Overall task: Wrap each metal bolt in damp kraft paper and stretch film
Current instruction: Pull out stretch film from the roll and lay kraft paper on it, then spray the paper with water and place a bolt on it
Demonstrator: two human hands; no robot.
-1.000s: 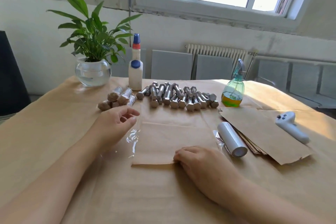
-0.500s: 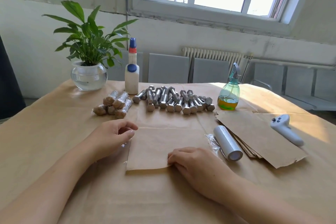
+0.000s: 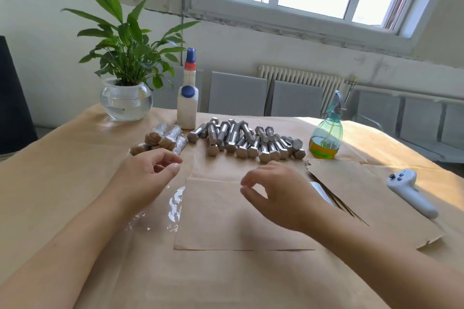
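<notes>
A square sheet of kraft paper (image 3: 226, 221) lies flat on a piece of clear stretch film (image 3: 173, 206) in front of me. My left hand (image 3: 145, 178) hovers over the film's left part, fingers loosely curled, holding nothing. Lifted above the sheet's far right area is my right hand (image 3: 278, 193), fingers loosely bent and empty. Several bare metal bolts (image 3: 246, 140) lie in a row behind the sheet. Left of them sit several wrapped bolts (image 3: 160, 139). The stretch film roll (image 3: 322, 194) is mostly hidden behind my right hand.
A green spray bottle (image 3: 326, 135) stands right of the bolts. A stack of kraft sheets (image 3: 364, 198) lies at right with a white controller (image 3: 409, 193) beside it. A white bottle (image 3: 187, 105) and a potted plant (image 3: 126, 88) stand at the back left.
My right hand has lifted off the near edge of the kraft sheet and moved forward towards the bolts. The left hand stays over the film. The camera has shifted slightly.
</notes>
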